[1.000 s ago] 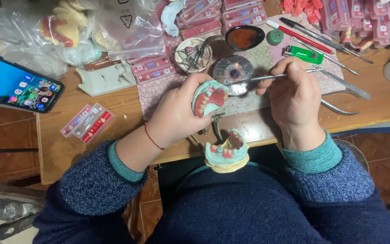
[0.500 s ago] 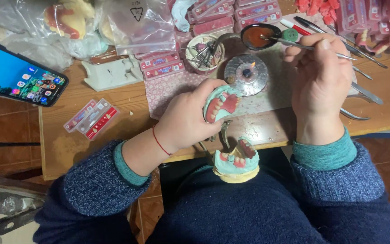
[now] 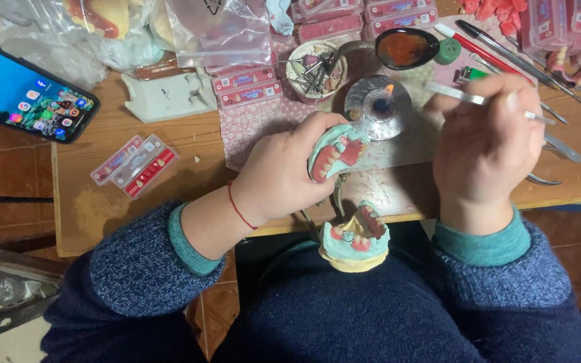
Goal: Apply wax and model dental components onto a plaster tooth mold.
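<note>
My left hand (image 3: 284, 176) grips a dental cast (image 3: 336, 152), pale green with pink wax and white teeth, above the wooden table edge (image 3: 169, 232). In my right hand (image 3: 489, 138) is a thin metal instrument (image 3: 453, 93), its tip pointing left toward the small flame of a spirit burner (image 3: 378, 106). The other half of the model (image 3: 356, 238), on a yellow base, rests on my lap against my blue jumper, joined to a metal hinge frame.
A phone (image 3: 25, 101) lies at the far left. Flat red tooth cards (image 3: 134, 165) and more boxes (image 3: 247, 85) sit on the table. A bowl of small tools (image 3: 315, 69), a dark wax dish (image 3: 406, 47), pens and metal instruments (image 3: 506, 54) crowd the back right.
My right hand went up to the wax dish with the instrument, then came back down and now holds its tip at the burner flame. My left hand keeps the cast nearly still.
</note>
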